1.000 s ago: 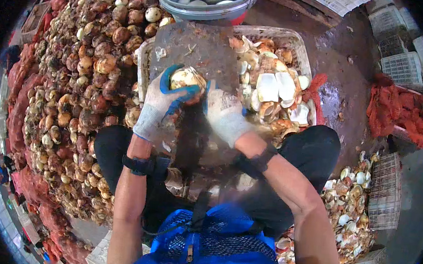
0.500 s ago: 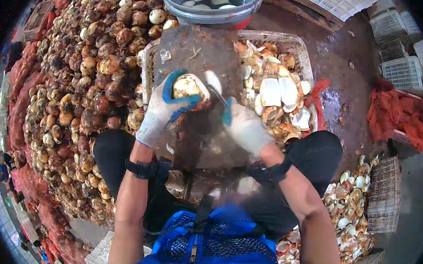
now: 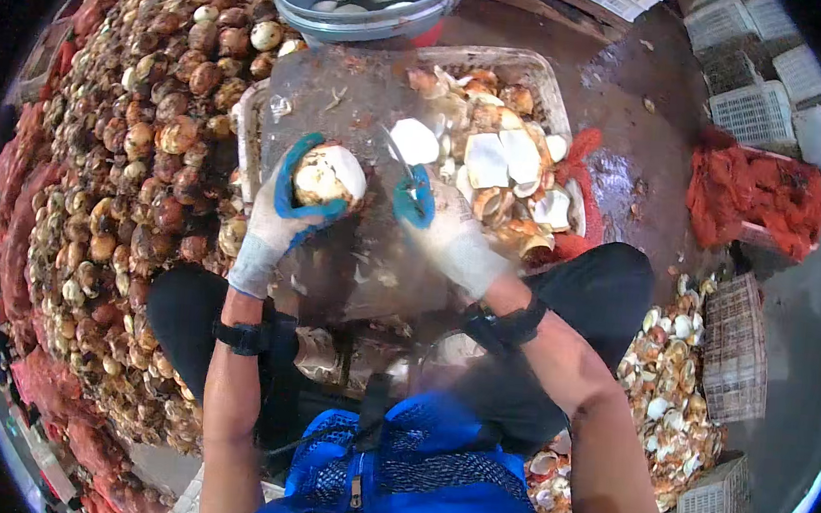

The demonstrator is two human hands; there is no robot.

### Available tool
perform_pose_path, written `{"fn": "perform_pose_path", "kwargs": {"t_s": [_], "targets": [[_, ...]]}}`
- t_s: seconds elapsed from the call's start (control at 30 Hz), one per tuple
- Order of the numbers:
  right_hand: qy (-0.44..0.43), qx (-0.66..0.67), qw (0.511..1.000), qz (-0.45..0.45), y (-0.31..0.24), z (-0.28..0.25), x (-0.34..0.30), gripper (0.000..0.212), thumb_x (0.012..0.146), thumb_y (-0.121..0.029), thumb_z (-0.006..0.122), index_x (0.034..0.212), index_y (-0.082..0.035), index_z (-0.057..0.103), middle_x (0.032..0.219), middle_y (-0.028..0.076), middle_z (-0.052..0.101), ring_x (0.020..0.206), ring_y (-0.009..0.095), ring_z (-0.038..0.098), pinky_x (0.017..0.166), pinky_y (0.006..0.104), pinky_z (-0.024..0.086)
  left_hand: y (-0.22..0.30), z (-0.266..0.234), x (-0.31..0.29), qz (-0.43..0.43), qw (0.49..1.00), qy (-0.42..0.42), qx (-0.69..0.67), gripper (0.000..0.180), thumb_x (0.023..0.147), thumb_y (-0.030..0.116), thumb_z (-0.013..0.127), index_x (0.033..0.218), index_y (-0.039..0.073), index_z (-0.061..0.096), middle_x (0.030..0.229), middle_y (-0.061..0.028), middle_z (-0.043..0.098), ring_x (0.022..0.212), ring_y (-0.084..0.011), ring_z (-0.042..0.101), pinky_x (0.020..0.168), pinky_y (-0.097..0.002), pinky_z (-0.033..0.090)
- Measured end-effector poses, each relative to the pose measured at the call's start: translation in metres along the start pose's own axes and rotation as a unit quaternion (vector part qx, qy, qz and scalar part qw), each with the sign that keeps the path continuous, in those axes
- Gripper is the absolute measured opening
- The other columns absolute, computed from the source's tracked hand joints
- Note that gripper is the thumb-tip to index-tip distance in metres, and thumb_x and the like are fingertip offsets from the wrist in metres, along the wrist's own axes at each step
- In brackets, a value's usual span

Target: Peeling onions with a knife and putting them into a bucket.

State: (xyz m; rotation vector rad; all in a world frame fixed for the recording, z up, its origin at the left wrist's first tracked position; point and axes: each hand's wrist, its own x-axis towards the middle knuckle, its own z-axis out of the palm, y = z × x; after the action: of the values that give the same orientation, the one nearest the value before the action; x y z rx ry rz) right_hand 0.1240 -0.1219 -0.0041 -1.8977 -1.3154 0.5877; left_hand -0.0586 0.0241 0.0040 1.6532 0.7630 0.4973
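My left hand (image 3: pixel 290 194), in a white glove with blue-coated fingers, is wrapped around a partly peeled onion (image 3: pixel 332 175), white on its right side and brown-stained on its left. Just to the right, my right hand (image 3: pixel 434 205), gloved the same way, grips a knife (image 3: pixel 401 159); its thin blade points up and left, apart from the onion. A white piece of onion (image 3: pixel 415 142) shows beside the blade. Both hands are over a dark, wet board (image 3: pixel 371 263) between my knees.
A crate (image 3: pixel 541 69) of onion peels and white pieces sits under the board's right side. Beyond stands a grey bucket (image 3: pixel 299 14) with white pieces in water. Left is a large onion heap (image 3: pixel 136 196); right are red mesh bags (image 3: pixel 752 201) and a peel pile (image 3: pixel 675 393).
The knife has come away from the onion, and more of the onion's right side shows white. The white piece is now apart from it. The whole view has shifted slightly.
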Motion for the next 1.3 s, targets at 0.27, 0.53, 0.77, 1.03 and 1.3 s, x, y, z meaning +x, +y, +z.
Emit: {"fn": "perform_pose_path", "kwargs": {"t_s": [0.27, 0.53, 0.77, 1.03, 1.3], "targets": [[0.301, 0.180, 0.917, 0.187, 0.079, -0.102, -0.021, 0.024, 0.082, -0.013, 0.065, 0.103, -0.003, 0.058, 0.086, 0.005, 0.061, 0.074, 0.016, 0.058, 0.067, 0.0300, 0.047, -0.018, -0.001, 0.002, 0.030, 0.999, 0.029, 0.017, 0.082, 0.062, 0.003, 0.077, 0.134, 0.004, 0.039, 0.124, -0.0097, 0.054, 0.113, -0.0172, 0.053, 0.098, -0.0310, 0.043], [0.339, 0.242, 0.881, 0.225, 0.137, -0.110, -0.086, 0.019, 0.083, -0.010, 0.066, 0.101, -0.008, 0.060, 0.082, -0.001, 0.060, 0.070, 0.009, 0.054, 0.059, 0.0235, 0.043, -0.018, 0.007, 0.009, 0.019, 0.999, 0.036, 0.014, 0.073, 0.066, 0.011, 0.077, 0.131, 0.008, 0.045, 0.121, -0.0077, 0.057, 0.109, -0.0164, 0.056, 0.094, -0.0302, 0.045], [0.095, -0.178, 0.960, 0.193, 0.097, -0.070, -0.082, 0.059, 0.070, -0.037, 0.074, 0.114, -0.004, 0.052, 0.096, 0.023, 0.062, 0.092, 0.041, 0.059, 0.079, 0.0476, 0.048, -0.011, 0.008, 0.009, 0.016, 0.999, 0.034, -0.012, 0.074, 0.066, 0.007, 0.076, 0.132, 0.006, 0.044, 0.120, -0.0080, 0.056, 0.108, -0.0152, 0.056, 0.092, -0.0293, 0.046], [0.184, -0.161, 0.967, 0.069, 0.139, -0.059, -0.041, 0.043, 0.075, -0.025, 0.069, 0.109, -0.003, 0.056, 0.094, 0.023, 0.063, 0.084, 0.039, 0.061, 0.074, 0.0443, 0.049, -0.011, 0.011, 0.015, 0.003, 1.000, 0.023, -0.006, 0.073, 0.070, 0.009, 0.077, 0.133, 0.005, 0.041, 0.120, -0.0081, 0.055, 0.105, -0.0153, 0.056, 0.091, -0.0287, 0.046], [0.148, -0.038, 0.978, 0.140, 0.151, -0.066, 0.017, 0.047, 0.074, -0.032, 0.075, 0.110, -0.007, 0.060, 0.091, 0.010, 0.067, 0.078, 0.025, 0.063, 0.072, 0.0349, 0.050, -0.013, 0.016, 0.021, -0.006, 1.000, 0.023, -0.015, 0.074, 0.070, 0.014, 0.079, 0.133, 0.003, 0.041, 0.122, -0.0094, 0.052, 0.108, -0.0184, 0.054, 0.094, -0.0307, 0.045]]}}
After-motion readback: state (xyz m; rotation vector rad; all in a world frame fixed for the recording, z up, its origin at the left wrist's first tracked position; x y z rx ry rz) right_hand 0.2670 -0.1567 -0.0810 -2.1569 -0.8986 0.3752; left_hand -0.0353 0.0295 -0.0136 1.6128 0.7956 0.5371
